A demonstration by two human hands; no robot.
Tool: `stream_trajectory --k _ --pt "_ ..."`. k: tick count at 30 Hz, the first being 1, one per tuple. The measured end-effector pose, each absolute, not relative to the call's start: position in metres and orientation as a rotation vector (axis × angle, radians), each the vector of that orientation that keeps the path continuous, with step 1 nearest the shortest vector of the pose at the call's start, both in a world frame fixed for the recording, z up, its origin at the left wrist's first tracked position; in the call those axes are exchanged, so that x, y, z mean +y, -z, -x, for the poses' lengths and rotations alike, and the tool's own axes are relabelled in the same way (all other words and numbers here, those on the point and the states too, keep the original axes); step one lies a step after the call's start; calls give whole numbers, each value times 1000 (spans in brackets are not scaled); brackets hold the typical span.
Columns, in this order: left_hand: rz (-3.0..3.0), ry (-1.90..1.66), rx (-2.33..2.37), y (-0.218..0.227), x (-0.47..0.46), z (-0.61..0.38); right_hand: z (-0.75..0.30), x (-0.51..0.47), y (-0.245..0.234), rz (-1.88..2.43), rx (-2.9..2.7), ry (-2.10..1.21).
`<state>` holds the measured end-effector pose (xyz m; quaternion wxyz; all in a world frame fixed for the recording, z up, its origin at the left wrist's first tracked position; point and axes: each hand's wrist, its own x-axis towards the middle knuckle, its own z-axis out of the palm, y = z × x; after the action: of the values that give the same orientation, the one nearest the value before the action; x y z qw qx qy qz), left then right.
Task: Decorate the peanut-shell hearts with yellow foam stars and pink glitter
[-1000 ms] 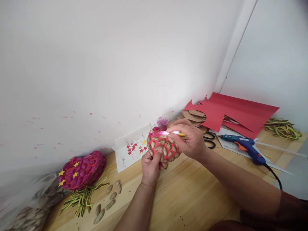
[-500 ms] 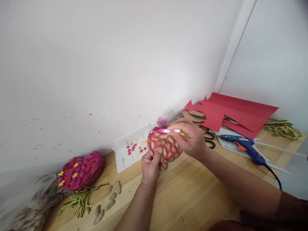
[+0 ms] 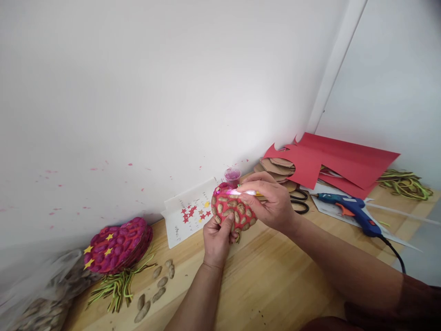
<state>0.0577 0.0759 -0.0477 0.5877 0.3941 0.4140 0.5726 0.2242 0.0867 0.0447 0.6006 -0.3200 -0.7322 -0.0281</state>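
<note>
My left hand (image 3: 217, 239) grips a red disc covered in peanuts (image 3: 235, 215) by its lower edge, thumb on the front. Most of the peanuts are bare tan; those along the top left edge are painted magenta. Pinched in my right hand (image 3: 270, 200) is a white paintbrush (image 3: 243, 192), its pink tip against the upper left part of the disc. Just behind the disc, a clear cup of magenta paint (image 3: 232, 175) stands by the wall. To the left lies a stack of magenta-painted peanut discs (image 3: 119, 246) with yellow stars and green tassels.
Loose peanuts (image 3: 159, 294) lie on the wooden table (image 3: 262, 285). A white sheet (image 3: 174, 227) holds small red and yellow stars. On the right are red paper (image 3: 344, 161), cardboard discs (image 3: 275, 168), scissors (image 3: 300, 208), a blue glue gun (image 3: 360, 214) and green cords (image 3: 404, 184). A plastic bag of peanuts (image 3: 44, 308) sits at left.
My right hand and the brush have shifted slightly left and down across the top of the disc. The disc stays in my left hand almost unmoved.
</note>
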Motion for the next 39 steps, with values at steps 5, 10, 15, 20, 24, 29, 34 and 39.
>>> stream_trajectory --k 5,10,15,20,24,29,34,39 --pt "-940 -1335 1006 48 77 -58 -225 86 -45 772 -1675 73" --pt "-960 -1341 1012 48 77 -58 -225 86 -46 748 -1693 77" --pt "-972 -1342 1013 51 77 -57 -225 86 -45 746 -1687 86" --pt "-1013 -1363 1043 53 78 -58 -225 86 -46 772 -1672 106" --pt "-1045 -1376 1059 52 77 -58 -224 85 -47 746 -1689 94" --pt "-1086 -1382 1061 52 78 -59 -224 83 -49 764 -1668 89" --pt "-1126 -1386 1085 54 79 -58 -224 82 -49 752 -1682 88" --pt "-1170 -1401 1092 55 79 -58 -224 82 -50 757 -1662 95"
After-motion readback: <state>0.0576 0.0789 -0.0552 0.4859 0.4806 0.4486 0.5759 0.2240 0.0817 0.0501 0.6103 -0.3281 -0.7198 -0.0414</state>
